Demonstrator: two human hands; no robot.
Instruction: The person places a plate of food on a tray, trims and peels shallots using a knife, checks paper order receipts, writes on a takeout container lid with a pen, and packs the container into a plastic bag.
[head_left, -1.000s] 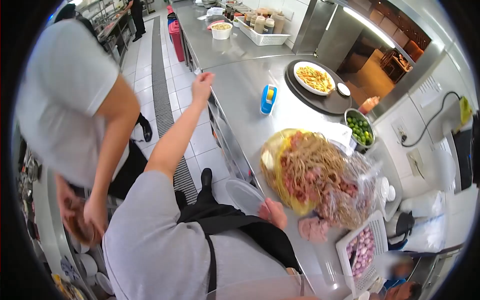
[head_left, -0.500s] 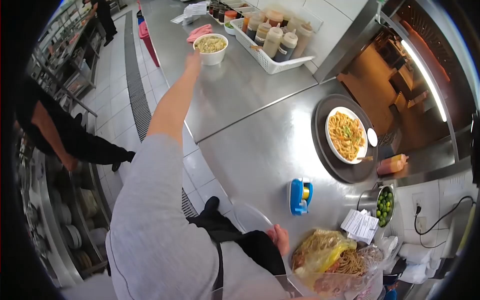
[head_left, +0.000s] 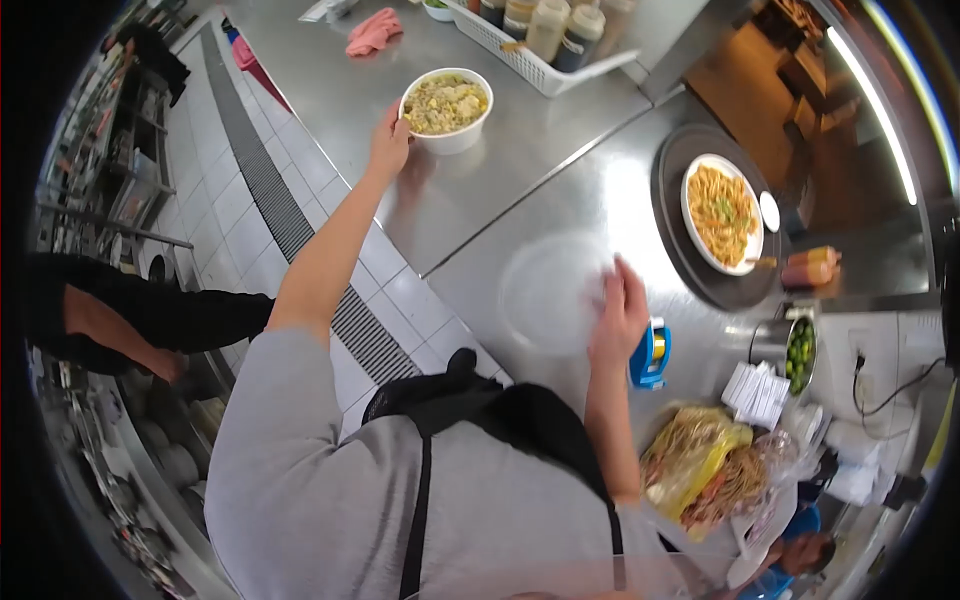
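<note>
A white tub filled with what looks like fried rice is gripped at its near left rim by my left hand. Over the steel counter, my right hand pinches the edge of a round clear plastic lid, which is blurred by motion. Just beside that hand stands a blue tape dispenser with a yellow roll. A pink cloth lies beyond the tub.
A plate of noodles rests on a dark round tray at the right. Sauce bottles fill a white basket. Paper slips, a pot of limes and bagged noodles are near. Another person's leg shows left.
My left hand has brought the tub nearer, away from the pink cloth. My right hand has risen forward over the counter with the lid. The view has shifted.
</note>
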